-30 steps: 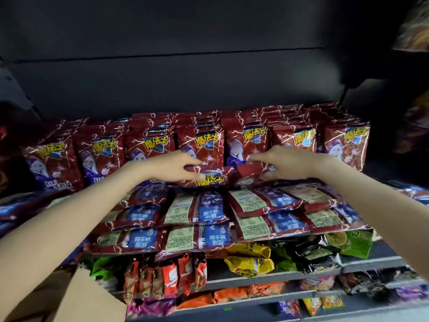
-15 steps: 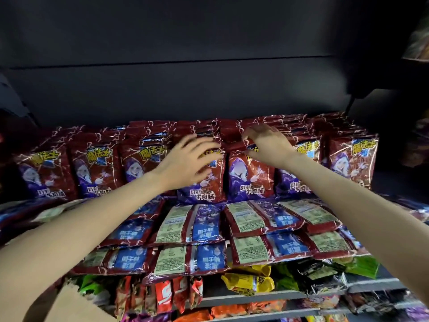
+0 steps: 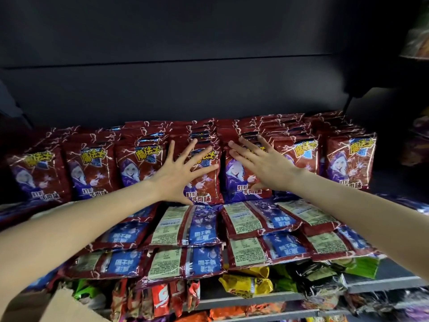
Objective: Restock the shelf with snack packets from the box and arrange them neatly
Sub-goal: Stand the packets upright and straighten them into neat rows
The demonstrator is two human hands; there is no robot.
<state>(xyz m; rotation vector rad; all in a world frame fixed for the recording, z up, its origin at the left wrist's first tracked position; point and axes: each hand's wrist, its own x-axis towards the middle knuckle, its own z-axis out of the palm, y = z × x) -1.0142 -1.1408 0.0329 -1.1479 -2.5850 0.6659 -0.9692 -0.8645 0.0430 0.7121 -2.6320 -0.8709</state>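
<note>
Head view puts the glossy dark-red foil snack packets (image 3: 204, 173) at the centre, standing upright in a row across the dark shelf (image 3: 209, 89), faces forward. Your left hand (image 3: 183, 168) lies flat on one packet front with fingers splayed wide, holding nothing. Your right hand (image 3: 260, 163) does the same on the neighbouring red packet (image 3: 234, 180), fingers spread and empty. You seem to be pressing the row back so the fronts stand flush and even. Just in front of the row, more red-and-blue packets (image 3: 197, 228) lie flat, label side up, in overlapping layers, probably waiting to be stood up. Below them, lower grey shelves (image 3: 383, 282) carry mixed yellow, green and orange snack bags (image 3: 246, 284). At the bottom left corner, the flap of a brown cardboard box (image 3: 67, 307) shows; you cannot see what is in it.
</note>
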